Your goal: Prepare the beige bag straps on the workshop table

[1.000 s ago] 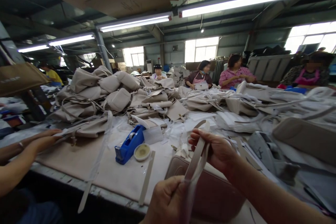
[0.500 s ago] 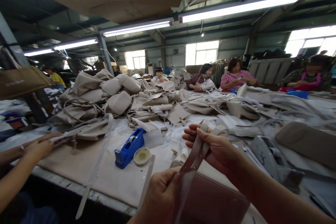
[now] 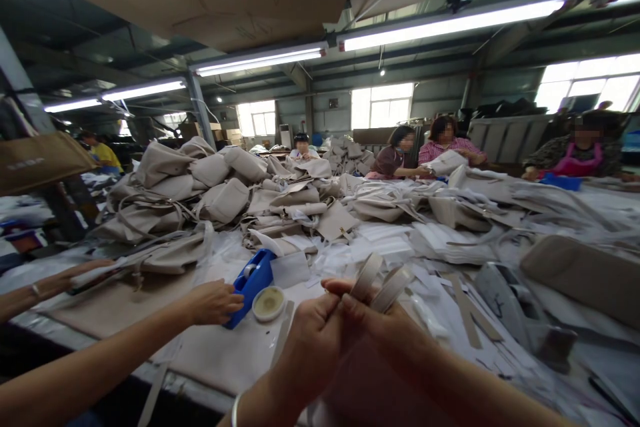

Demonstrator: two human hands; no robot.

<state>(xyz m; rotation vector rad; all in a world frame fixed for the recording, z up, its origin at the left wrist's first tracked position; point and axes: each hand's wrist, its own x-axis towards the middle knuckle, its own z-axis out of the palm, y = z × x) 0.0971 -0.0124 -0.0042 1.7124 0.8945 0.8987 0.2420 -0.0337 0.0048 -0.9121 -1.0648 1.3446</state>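
Note:
Low in the middle, my left hand (image 3: 313, 340) and my right hand (image 3: 385, 333) are pressed together, both closed on a beige strap (image 3: 380, 280) whose two ends stick up from between the fingers. A beige bag lies under my hands, mostly hidden. A co-worker's hand (image 3: 215, 301) reaches in from the left and touches the blue tape dispenser (image 3: 253, 280). Beside the dispenser sits a small round white tin (image 3: 269, 303).
A large heap of beige bags (image 3: 210, 187) fills the table's back left. White papers and loose straps (image 3: 440, 240) cover the right. The co-worker's other hand (image 3: 60, 280) rests at the left edge. Several people sit working at the far side.
My hands have come together, gathering the strap into a short fold. The co-worker's arm has reached across to the tape dispenser. The view has tilted slightly.

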